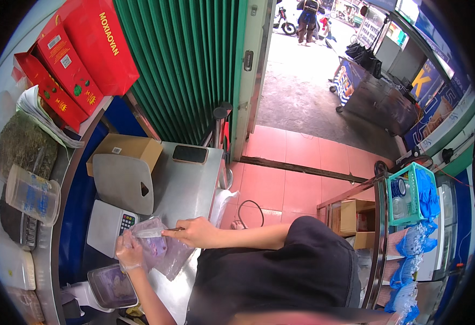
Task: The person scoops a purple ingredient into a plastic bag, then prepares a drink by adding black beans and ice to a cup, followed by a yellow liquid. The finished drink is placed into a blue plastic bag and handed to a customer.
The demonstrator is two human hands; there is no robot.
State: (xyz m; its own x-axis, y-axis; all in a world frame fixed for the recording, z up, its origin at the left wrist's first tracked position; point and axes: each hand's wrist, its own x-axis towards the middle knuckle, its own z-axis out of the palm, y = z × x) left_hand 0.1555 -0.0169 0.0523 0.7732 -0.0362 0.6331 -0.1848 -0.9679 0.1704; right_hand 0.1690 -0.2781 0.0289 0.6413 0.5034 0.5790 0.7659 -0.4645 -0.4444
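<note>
My left hand (129,250), in a clear plastic glove, grips the edge of a clear plastic bag (176,258) above the steel counter. Pinkish-purple content (155,247) shows through the film. From the other side, my bare right hand (194,232) holds a knife (172,230) by its brown handle. The blade lies over the bag's upper part and points towards my left hand; whether it touches the film is unclear. A digital scale (105,227) with a keypad is just beyond the hands. Beside my left forearm sits a rectangular clear tub (113,286) with purple content.
A grey cutting board (123,183) leans on a cardboard box (136,148). A phone (190,154) lies on the steel counter (180,178). Red bags (107,48) and a plastic container (34,197) occupy the shelf. Behind me is a rack with a turquoise basket (410,195). Outside stands a person (307,20).
</note>
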